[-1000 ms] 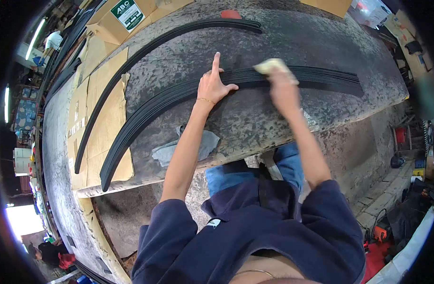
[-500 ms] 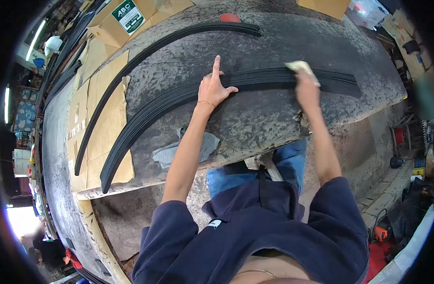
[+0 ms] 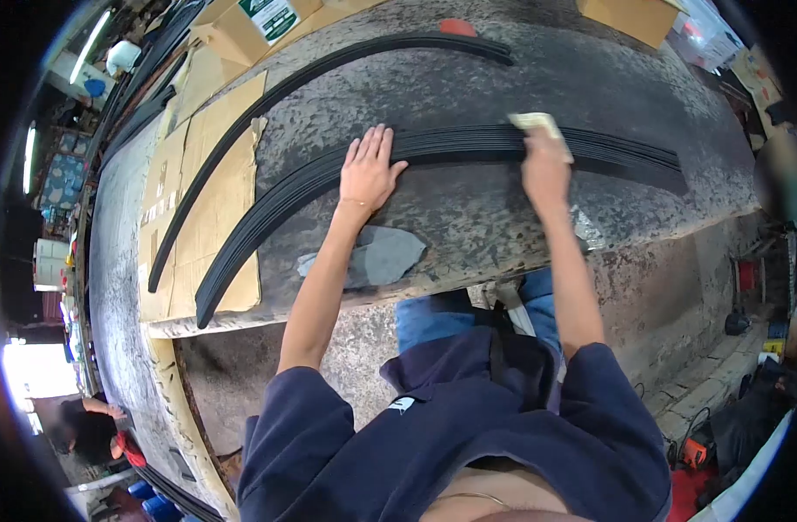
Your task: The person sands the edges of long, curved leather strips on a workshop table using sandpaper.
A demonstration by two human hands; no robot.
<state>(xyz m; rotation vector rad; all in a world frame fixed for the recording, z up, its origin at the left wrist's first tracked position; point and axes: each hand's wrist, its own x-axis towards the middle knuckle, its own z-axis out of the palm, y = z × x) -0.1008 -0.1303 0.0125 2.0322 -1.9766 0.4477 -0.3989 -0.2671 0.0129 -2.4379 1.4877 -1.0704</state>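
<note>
A bundle of long, thin black strips (image 3: 459, 146) curves across the dark worktable (image 3: 468, 204). My left hand (image 3: 370, 174) lies flat and open on its middle part, fingers stretched towards the far side and thumb out to the right. Further right, my right hand (image 3: 546, 174) is closed around a pale yellow cloth or pad (image 3: 536, 122), which sits over the strips. The underside of the pad is hidden. A smaller bundle of black strips (image 3: 320, 73) arcs behind the first. Near my left forearm lies a crumpled grey cloth (image 3: 390, 258).
Flattened cardboard (image 3: 229, 165) lies under the strips' left ends. Cardboard boxes (image 3: 629, 19) and a red object (image 3: 457, 28) are along the far side. The table's near edge (image 3: 468, 284) runs before my body. Another person (image 3: 90, 426) is at the lower left.
My left hand has slid left along the bundle, and its fingers now lie flat instead of only the index pointing. My right hand has moved left with the pad. The camera view has shifted.
</note>
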